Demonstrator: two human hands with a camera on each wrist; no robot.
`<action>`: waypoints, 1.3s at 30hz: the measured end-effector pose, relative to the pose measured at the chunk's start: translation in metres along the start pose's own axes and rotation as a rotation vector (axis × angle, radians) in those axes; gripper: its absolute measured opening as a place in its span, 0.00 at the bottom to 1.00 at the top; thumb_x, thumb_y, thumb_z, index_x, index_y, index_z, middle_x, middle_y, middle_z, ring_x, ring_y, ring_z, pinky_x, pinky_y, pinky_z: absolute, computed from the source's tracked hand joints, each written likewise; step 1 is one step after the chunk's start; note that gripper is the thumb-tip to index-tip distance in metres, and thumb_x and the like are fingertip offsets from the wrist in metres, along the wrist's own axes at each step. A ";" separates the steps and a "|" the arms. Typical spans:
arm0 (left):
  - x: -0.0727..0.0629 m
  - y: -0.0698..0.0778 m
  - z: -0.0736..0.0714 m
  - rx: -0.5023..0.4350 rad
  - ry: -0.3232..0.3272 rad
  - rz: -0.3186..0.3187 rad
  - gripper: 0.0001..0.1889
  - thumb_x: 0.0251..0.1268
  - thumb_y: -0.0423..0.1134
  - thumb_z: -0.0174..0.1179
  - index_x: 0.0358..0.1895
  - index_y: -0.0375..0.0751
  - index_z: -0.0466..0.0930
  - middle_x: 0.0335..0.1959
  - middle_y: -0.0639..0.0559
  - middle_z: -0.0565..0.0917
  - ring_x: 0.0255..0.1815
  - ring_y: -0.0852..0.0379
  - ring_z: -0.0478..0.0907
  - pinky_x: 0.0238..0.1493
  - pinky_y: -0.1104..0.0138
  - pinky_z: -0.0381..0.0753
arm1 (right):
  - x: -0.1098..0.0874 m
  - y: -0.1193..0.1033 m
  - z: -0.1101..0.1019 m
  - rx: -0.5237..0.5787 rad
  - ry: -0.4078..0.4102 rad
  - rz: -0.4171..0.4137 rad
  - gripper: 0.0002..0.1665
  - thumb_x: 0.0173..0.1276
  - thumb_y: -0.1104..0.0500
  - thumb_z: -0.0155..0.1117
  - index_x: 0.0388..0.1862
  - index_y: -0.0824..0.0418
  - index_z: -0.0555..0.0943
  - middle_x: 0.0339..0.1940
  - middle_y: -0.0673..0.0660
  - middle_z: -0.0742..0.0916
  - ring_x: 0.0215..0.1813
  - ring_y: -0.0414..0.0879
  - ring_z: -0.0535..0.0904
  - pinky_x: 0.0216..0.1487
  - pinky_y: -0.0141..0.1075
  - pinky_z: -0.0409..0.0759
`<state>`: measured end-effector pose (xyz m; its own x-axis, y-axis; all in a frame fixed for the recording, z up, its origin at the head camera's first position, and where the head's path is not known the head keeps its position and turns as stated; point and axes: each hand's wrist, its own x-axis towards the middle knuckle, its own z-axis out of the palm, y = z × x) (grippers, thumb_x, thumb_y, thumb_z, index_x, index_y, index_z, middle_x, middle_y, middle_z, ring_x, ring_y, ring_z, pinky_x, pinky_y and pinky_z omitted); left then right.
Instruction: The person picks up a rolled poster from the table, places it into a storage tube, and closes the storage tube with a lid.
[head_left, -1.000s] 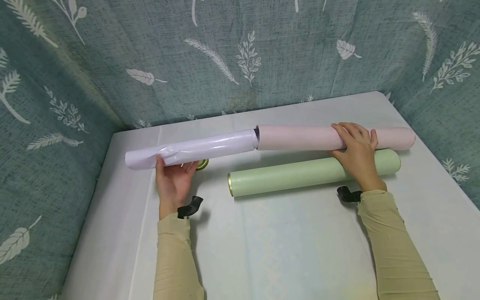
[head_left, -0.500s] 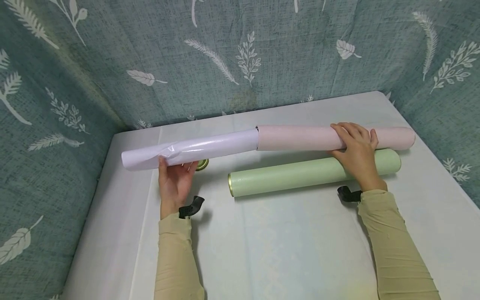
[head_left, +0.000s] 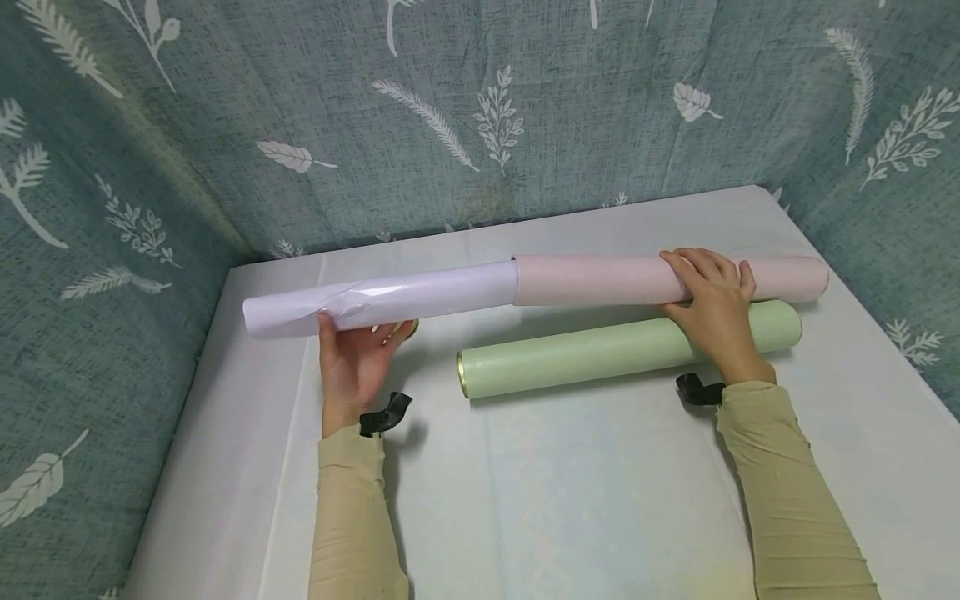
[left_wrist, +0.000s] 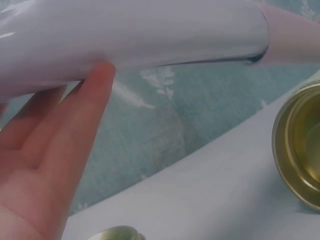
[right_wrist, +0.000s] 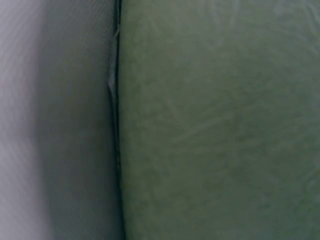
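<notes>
My left hand (head_left: pixel 351 367) holds a glossy white rolled-up sheet (head_left: pixel 420 292) from below, thumb on its near side, fingers beneath. The roll is raised, slightly creased above the thumb. Its right end meets the open mouth of a pink cardboard tube (head_left: pixel 592 280); in the left wrist view a dark sliver of the mouth (left_wrist: pixel 257 57) shows under the roll. From above, my right hand (head_left: pixel 708 304) grips the pink tube, fingers over the top and thumb on the near side. A green tube (head_left: pixel 577 358) lies just in front, overlapped by this hand, and fills the right wrist view.
A gold-coloured cap (head_left: pixel 411 330) lies behind the left fingers, mostly hidden. The green tube's gold-rimmed left end (left_wrist: pixel 282 150) looms at the right of the left wrist view. A patterned curtain (head_left: pixel 480 125) borders the white table (head_left: pixel 570 492) at the back and sides.
The dark gap at the pink tube's mouth has been covered by the roll's end. The roll's far left end has moved slightly left; the right hand has stayed in place.
</notes>
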<state>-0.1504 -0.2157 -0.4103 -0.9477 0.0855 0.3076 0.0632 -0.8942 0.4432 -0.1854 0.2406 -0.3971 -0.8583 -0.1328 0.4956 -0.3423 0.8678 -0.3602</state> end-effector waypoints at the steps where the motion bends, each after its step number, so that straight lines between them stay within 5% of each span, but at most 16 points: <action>1: 0.000 0.000 0.000 0.002 0.003 -0.001 0.30 0.55 0.49 0.61 0.57 0.39 0.61 0.55 0.37 0.68 0.56 0.32 0.64 0.57 0.41 0.55 | 0.000 0.000 0.000 -0.002 -0.001 0.000 0.42 0.42 0.59 0.76 0.59 0.50 0.71 0.57 0.54 0.74 0.62 0.53 0.60 0.62 0.58 0.35; 23: 0.004 -0.001 0.008 0.105 -0.006 -0.007 0.28 0.57 0.48 0.59 0.56 0.39 0.61 0.52 0.38 0.70 0.50 0.38 0.71 0.55 0.45 0.63 | 0.001 -0.002 0.000 -0.006 -0.013 0.011 0.41 0.42 0.60 0.75 0.59 0.50 0.71 0.57 0.55 0.74 0.62 0.53 0.59 0.63 0.56 0.34; 28: 0.006 -0.005 0.012 0.060 -0.025 -0.041 0.27 0.55 0.50 0.60 0.54 0.40 0.63 0.51 0.41 0.71 0.51 0.42 0.70 0.56 0.47 0.63 | 0.001 -0.001 0.000 -0.004 -0.021 0.013 0.42 0.42 0.60 0.75 0.60 0.49 0.71 0.57 0.54 0.74 0.63 0.53 0.59 0.63 0.56 0.34; 39: 0.011 -0.026 0.029 0.009 -0.052 -0.174 0.37 0.45 0.60 0.63 0.57 0.45 0.61 0.63 0.42 0.60 0.64 0.29 0.48 0.58 0.39 0.49 | 0.001 -0.001 -0.001 0.013 -0.026 0.011 0.42 0.43 0.61 0.75 0.60 0.49 0.71 0.58 0.54 0.74 0.63 0.53 0.58 0.63 0.55 0.32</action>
<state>-0.1537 -0.1787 -0.3942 -0.9271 0.2616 0.2684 -0.0977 -0.8600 0.5009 -0.1859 0.2396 -0.3954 -0.8716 -0.1358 0.4711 -0.3374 0.8632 -0.3755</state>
